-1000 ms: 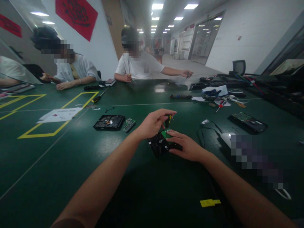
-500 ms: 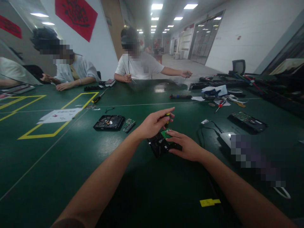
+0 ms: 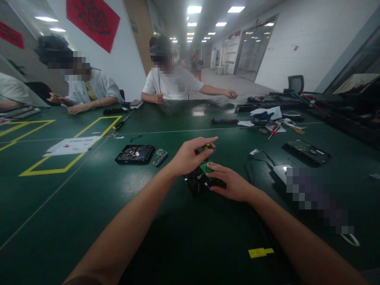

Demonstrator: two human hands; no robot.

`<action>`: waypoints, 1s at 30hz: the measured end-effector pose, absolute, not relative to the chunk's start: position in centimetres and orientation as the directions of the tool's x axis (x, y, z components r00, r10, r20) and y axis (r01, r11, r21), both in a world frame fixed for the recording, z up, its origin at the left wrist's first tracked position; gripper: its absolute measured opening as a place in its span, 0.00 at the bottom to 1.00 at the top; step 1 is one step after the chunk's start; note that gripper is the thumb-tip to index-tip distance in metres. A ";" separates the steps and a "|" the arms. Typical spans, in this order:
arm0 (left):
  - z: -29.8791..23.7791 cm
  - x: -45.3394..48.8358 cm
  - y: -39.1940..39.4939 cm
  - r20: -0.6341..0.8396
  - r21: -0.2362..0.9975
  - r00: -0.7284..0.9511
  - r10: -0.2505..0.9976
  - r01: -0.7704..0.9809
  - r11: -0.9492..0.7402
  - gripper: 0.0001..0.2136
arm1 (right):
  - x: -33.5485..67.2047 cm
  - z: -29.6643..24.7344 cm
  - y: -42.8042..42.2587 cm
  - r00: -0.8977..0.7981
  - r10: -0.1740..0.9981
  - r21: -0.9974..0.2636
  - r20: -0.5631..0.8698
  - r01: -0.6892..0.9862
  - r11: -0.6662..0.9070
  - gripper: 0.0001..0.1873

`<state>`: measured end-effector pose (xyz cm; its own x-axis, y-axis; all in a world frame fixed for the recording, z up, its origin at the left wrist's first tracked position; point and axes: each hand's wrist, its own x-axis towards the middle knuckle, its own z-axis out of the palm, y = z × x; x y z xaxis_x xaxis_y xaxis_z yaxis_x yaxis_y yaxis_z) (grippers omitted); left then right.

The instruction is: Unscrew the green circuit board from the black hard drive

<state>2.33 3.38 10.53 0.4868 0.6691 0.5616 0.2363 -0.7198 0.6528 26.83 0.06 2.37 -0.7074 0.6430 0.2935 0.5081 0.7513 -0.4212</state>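
My left hand [image 3: 192, 155] is closed around the yellow-and-black handle of a screwdriver [image 3: 207, 147], its index finger stretched out over the top. The screwdriver stands nearly upright, its shaft pointing down at the green circuit board [image 3: 205, 168] of a black hard drive [image 3: 196, 181]. Its tip is hidden by fingers. My right hand [image 3: 230, 181] lies over the drive's right side with fingers spread, the fingertips at the board beside the shaft. Left of my hands, a loose circuit board [image 3: 160, 157] lies beside another black hard drive [image 3: 135, 154].
Another hard drive [image 3: 306, 152] lies at right, behind a white cabled device [image 3: 280, 173], partly blurred out. A red screwdriver [image 3: 273, 132] and yellow-handled screwdriver [image 3: 118, 125] lie farther back. A yellow tag [image 3: 260, 252] is in front. People sit across the green table [image 3: 74, 221].
My left hand's fingers have shifted slightly around the screwdriver handle. My right hand stays on the drive. The whole view has drifted slightly. Across the table, a person's outstretched hand has changed pose.
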 end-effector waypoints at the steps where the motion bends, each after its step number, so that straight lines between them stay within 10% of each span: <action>1: 10.4 2.4 3.4 0.576 0.638 0.455 0.679 0.270 -0.721 0.18 | 26.8 2.4 0.1 -0.706 0.644 -0.423 0.293 0.509 0.750 0.25; 10: 10.7 2.4 3.6 0.583 0.608 0.400 0.707 0.362 -0.707 0.13 | 26.7 2.9 0.0 -0.710 0.644 -0.431 0.285 0.506 0.747 0.25; 18: 10.4 1.9 4.0 0.449 0.790 0.578 0.681 0.100 -0.605 0.24 | 26.7 2.6 0.0 -0.699 0.644 -0.442 0.310 0.494 0.749 0.25; 30: 10.4 2.2 3.8 0.577 0.599 0.479 0.661 0.302 -0.742 0.20 | 26.7 2.7 0.0 -0.710 0.639 -0.421 0.297 0.504 0.754 0.25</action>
